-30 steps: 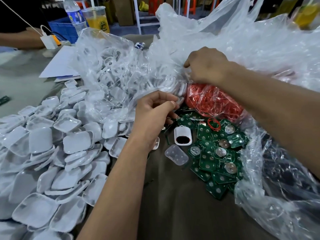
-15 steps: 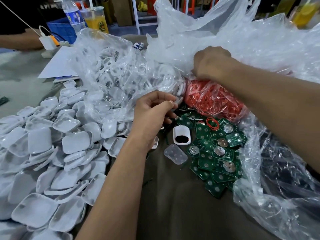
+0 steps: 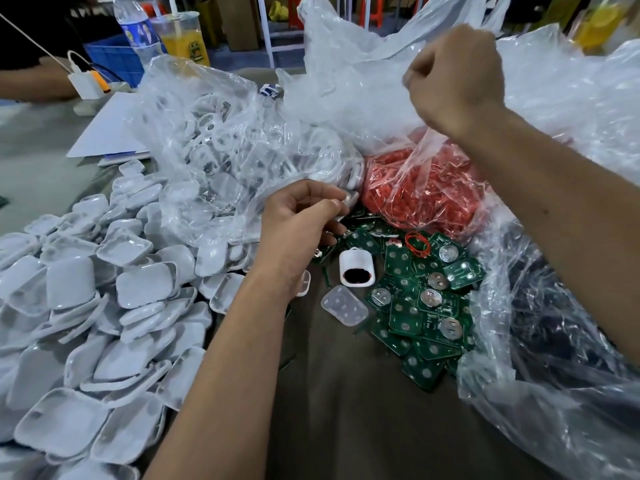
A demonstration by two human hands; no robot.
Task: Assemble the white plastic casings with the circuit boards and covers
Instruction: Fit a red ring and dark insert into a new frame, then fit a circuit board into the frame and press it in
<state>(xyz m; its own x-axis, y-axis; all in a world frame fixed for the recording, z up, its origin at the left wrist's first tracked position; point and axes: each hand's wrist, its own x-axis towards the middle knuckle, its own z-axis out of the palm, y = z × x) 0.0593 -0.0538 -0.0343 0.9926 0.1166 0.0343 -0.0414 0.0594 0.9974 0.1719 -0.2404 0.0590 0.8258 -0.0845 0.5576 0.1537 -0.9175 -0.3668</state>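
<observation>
Bright even overhead light; glare on plastic bags point(image 3: 346, 109); wide-angle edge bending; slight softness.

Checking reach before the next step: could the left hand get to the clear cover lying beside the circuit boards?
Probably yes: the clear cover lies uncovered on the table just right of the left hand, though its fingers already hold a small part.

This is a small assembly workshop, where parts are put together by hand. The cloth-covered work table point(image 3: 346, 427) carries parts in bulk: a big heap of white plastic casings point(image 3: 79, 306), a pile of green circuit boards point(image 3: 422, 306), and clear plastic bags point(image 3: 242, 140) full of more white parts and of red rubber bands point(image 3: 426, 199). Another person's arm point(image 3: 31, 81) rests at the far side, beside a blue crate point(image 3: 117, 60), a water bottle point(image 3: 136, 29) and a cup of orange drink point(image 3: 183, 39).
</observation>
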